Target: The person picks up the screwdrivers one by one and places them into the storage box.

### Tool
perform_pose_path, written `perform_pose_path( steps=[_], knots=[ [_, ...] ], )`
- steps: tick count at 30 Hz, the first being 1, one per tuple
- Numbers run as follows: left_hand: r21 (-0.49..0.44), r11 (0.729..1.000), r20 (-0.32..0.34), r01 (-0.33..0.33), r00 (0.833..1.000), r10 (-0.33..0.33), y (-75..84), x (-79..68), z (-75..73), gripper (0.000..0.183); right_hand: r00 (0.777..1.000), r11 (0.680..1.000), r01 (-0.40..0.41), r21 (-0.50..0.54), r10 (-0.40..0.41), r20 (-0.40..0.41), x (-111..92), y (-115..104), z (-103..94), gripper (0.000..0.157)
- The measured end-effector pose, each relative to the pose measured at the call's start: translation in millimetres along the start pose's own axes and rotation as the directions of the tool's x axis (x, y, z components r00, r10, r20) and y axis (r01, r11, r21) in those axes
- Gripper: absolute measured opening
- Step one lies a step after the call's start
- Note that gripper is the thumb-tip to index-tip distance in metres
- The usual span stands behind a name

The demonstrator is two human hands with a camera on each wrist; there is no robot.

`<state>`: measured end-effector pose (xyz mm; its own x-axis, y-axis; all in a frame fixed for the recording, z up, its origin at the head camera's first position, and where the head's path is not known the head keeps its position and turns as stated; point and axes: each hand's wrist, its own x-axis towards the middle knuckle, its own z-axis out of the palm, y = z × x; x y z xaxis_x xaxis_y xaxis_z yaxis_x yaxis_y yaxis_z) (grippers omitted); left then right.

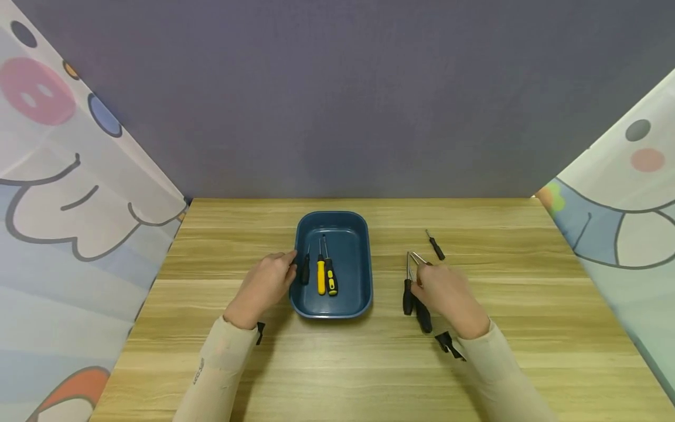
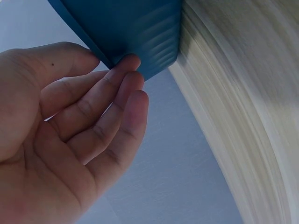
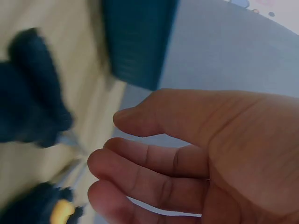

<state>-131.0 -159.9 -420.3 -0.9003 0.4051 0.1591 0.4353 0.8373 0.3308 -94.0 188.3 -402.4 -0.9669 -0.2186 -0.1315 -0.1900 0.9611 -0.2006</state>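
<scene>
My left hand (image 1: 266, 285) is at the left side of a blue tray (image 1: 354, 299), its thumb and fingertips pinching the rim (image 2: 100, 55). Inside the tray lie a small black screwdriver (image 1: 305, 272), a yellow-handled screwdriver (image 1: 321, 278) and a black-and-yellow screwdriver (image 1: 330, 278). Over on the right, my right hand (image 1: 448, 293) hovers at a group of screwdrivers, partly covering them. One black-handled screwdriver (image 1: 408, 298) and a thicker black handle (image 1: 423, 316) show beside its fingertips. In the right wrist view its fingers are loosely bent, with a gap to the thumb and nothing between them.
A small dark screwdriver (image 1: 436, 247) lies apart, beyond my right hand. The wooden table (image 1: 337, 369) ends at a grey wall panel (image 1: 358, 105) at the back. Printed cartoon sheets (image 1: 63, 193) flank both sides. Black strap ends (image 1: 448, 344) hang near the wrists.
</scene>
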Motion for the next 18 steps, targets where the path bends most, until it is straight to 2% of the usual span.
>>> perform_pose_path(
  steps=[5,11,18],
  knots=[
    [0.005,1.0,-0.007,-0.008,1.0,0.008,0.5,0.2,-0.5,0.035,0.997,0.997,-0.067,0.037,0.065,0.052,-5,10,11.4,0.028],
    [0.02,0.999,-0.022,-0.026,0.999,0.026,-0.1,0.1,0.6,0.034,0.992,0.996,-0.08,0.043,0.076,0.098,-11,16,20.3,0.033],
    [0.028,0.999,-0.029,-0.034,0.999,0.035,-0.5,0.3,1.1,0.034,0.98,0.987,-0.134,0.092,0.119,0.157,-12,17,25.5,0.034]
  ],
)
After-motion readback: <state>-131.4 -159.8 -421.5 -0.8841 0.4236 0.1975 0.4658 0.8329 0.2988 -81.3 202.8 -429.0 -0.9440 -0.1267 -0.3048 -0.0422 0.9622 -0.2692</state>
